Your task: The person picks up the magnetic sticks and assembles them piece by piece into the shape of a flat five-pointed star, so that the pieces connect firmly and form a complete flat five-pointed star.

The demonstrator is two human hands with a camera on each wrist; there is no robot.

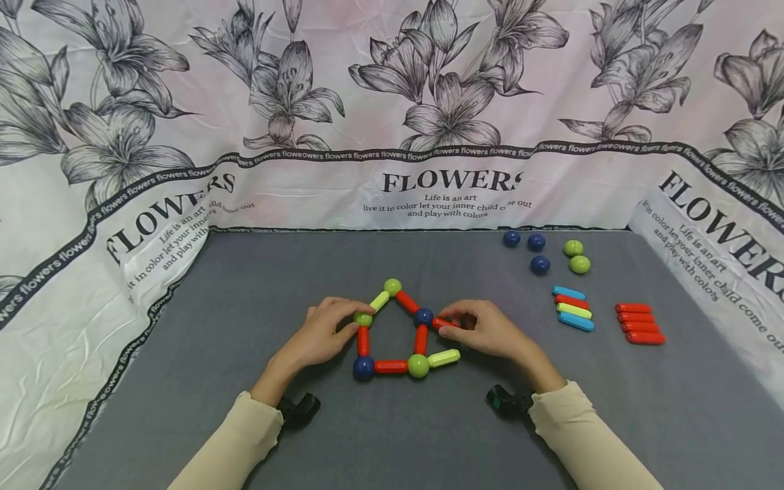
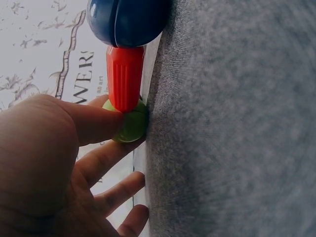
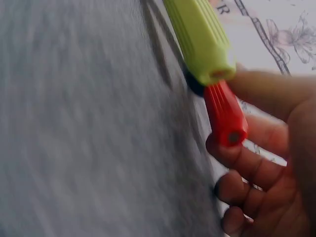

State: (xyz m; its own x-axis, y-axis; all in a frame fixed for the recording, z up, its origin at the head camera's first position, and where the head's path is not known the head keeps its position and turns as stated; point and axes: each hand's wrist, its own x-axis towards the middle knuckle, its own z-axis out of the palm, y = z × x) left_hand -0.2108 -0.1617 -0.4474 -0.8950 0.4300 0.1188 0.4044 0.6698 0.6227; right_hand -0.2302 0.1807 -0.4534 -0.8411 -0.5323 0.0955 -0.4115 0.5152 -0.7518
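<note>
A house-shaped outline of magnetic balls and rods lies on the grey cloth. My left hand (image 1: 326,331) pinches the green ball (image 2: 133,123) at its upper left, between thumb and fingers. From that ball a red rod (image 2: 124,79) runs to a blue ball (image 1: 364,368) at the lower left. With thumb and fingers, my right hand (image 1: 486,329) holds a red rod (image 3: 227,116) that meets the blue ball (image 1: 423,317) on the right. Below it, a yellow-green rod (image 1: 444,358) sticks out from the lower green ball (image 1: 418,366). Another green ball (image 1: 392,287) forms the peak.
Loose blue balls (image 1: 540,265) and green balls (image 1: 579,264) lie at the back right. Nearer are a row of mixed-colour rods (image 1: 574,309) and a row of red rods (image 1: 640,327). A flower-printed cloth (image 1: 453,194) hangs behind the grey surface (image 1: 257,272).
</note>
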